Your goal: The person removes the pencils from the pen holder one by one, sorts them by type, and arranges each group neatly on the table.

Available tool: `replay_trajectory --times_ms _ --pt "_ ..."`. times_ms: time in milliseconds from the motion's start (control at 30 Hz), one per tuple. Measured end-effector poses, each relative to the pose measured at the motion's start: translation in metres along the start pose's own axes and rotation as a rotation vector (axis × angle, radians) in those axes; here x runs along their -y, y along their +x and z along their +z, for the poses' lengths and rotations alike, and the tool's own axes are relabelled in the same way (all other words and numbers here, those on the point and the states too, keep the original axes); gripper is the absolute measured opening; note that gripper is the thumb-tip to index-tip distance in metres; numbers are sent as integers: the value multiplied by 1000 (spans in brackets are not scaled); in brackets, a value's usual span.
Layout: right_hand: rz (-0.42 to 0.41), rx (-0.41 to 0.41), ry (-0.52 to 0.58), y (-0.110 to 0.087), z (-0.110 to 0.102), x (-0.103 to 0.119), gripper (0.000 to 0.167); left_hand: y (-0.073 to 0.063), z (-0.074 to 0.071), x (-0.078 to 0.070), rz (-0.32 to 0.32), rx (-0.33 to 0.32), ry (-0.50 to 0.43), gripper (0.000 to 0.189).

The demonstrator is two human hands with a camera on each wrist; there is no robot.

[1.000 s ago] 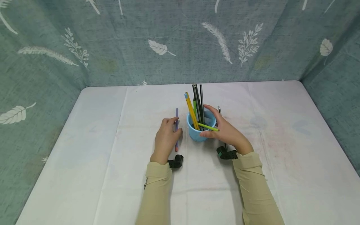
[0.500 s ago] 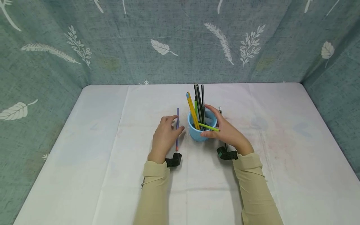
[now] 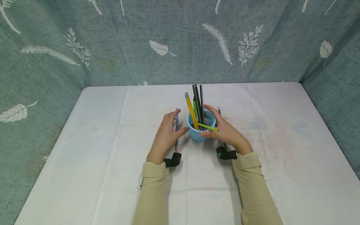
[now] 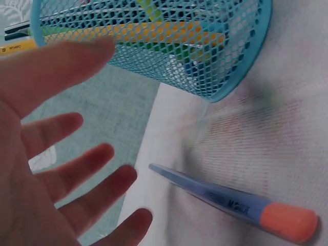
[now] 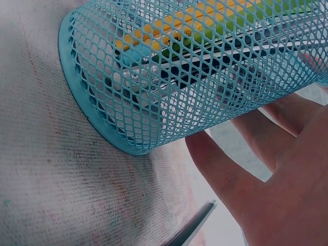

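Note:
A light-blue mesh pencil cup (image 3: 195,136) stands upright on the white cloth. My right hand (image 3: 230,134) grips it from the right, thumb at the near side and fingers behind. Yellow pencils (image 3: 191,109), dark pencils (image 3: 198,103) and a green one lean inside; a lime-green pencil (image 3: 208,126) slants across the rim. To the left, my left hand (image 3: 166,134) is spread with nothing in it, thumb tip close to the cup's wall. Under its fingers lies a blue-purple pen (image 4: 220,197) with an orange end, flat on the cloth.
A dark pencil (image 3: 219,110) lies right of the cup, partly hidden beneath the right hand. Black wrist cameras (image 3: 172,160) sit at both wrists. A grey-green leaf-patterned curtain (image 3: 180,47) hangs behind the table (image 3: 112,175) and along its sides.
My left hand has lifted its fingers from around the pen, spread them, and moved its thumb rightward to the cup. The right hand and cup have stayed put.

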State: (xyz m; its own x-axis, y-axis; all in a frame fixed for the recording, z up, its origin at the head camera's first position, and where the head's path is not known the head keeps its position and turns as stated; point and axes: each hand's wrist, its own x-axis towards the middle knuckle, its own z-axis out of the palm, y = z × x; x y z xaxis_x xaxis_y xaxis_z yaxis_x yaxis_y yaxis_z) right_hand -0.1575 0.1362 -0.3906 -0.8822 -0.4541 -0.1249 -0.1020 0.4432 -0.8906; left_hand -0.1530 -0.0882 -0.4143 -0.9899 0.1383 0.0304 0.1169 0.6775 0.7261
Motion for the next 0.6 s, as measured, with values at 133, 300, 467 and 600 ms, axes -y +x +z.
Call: replay_trajectory --times_ms 133,300,467,600 --pt "0 3 6 -6 -1 14 87 0 -1 -2 31 32 -30 68" --pt "0 5 -1 -7 -1 18 87 0 -1 -4 47 84 -58 69" --pt "-3 3 0 -4 -1 11 87 0 3 -7 68 152 -113 75" --pt "10 -1 6 2 1 -6 88 0 7 -9 104 179 -144 77"
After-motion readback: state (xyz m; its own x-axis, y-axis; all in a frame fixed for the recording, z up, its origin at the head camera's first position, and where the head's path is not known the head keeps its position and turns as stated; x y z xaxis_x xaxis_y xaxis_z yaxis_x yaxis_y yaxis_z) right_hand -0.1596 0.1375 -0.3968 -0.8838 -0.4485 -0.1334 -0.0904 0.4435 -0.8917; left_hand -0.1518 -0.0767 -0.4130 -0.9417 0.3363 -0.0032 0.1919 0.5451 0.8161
